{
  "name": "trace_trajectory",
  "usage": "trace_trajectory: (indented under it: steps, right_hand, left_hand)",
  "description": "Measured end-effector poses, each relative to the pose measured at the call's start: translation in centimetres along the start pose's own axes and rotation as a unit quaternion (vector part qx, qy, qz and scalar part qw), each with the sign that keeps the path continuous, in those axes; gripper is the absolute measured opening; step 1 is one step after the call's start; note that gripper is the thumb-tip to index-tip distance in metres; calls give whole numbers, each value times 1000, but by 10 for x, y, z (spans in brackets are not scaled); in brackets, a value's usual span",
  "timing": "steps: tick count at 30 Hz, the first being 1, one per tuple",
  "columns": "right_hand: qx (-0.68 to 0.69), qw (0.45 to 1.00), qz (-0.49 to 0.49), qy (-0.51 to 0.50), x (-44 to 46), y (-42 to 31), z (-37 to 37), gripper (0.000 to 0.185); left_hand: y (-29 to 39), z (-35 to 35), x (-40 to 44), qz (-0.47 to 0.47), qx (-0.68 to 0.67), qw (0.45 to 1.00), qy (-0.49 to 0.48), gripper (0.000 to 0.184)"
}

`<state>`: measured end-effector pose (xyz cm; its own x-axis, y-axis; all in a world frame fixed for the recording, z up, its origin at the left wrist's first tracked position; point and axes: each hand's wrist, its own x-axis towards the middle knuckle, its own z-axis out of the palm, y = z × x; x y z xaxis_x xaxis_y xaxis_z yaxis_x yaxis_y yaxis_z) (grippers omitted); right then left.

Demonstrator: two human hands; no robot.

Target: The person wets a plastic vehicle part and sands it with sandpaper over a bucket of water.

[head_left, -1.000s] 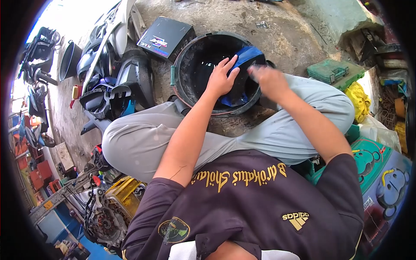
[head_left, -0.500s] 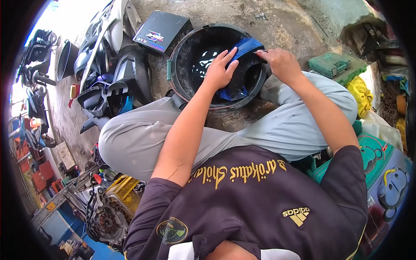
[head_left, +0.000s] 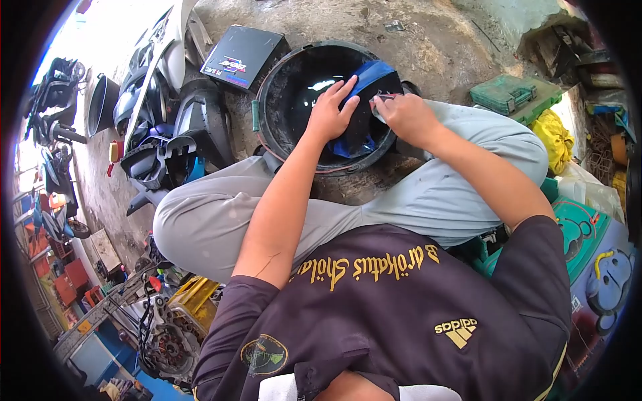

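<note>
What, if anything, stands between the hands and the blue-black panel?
Nothing at the left hand, resting on the blue-black panel. Between the right hand and panel, only a small pinched piece is visible.

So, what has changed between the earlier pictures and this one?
Since half a second ago, the right hand has moved left and closer in from the far right corner of the blue-and-black panel, with a small grey-and-red piece in its fingers. Nothing was visibly taken up or let go. The left hand stays on the panel, over the black basin.
</note>
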<state>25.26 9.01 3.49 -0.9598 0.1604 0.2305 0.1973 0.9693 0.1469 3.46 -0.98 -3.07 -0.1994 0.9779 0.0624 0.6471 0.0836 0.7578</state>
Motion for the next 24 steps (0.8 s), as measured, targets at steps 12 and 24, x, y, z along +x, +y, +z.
trace_trajectory:
  steps: [12, 24]
  right_hand:
    - [26, 993, 112, -15, 11, 26, -15, 16]
    - [107, 989, 98, -18, 13, 17, -5, 14]
  left_hand:
    - [3, -2, -4, -7, -2, 1000, 3, 53]
    - [2, -2, -2, -3, -6, 1000, 3, 53]
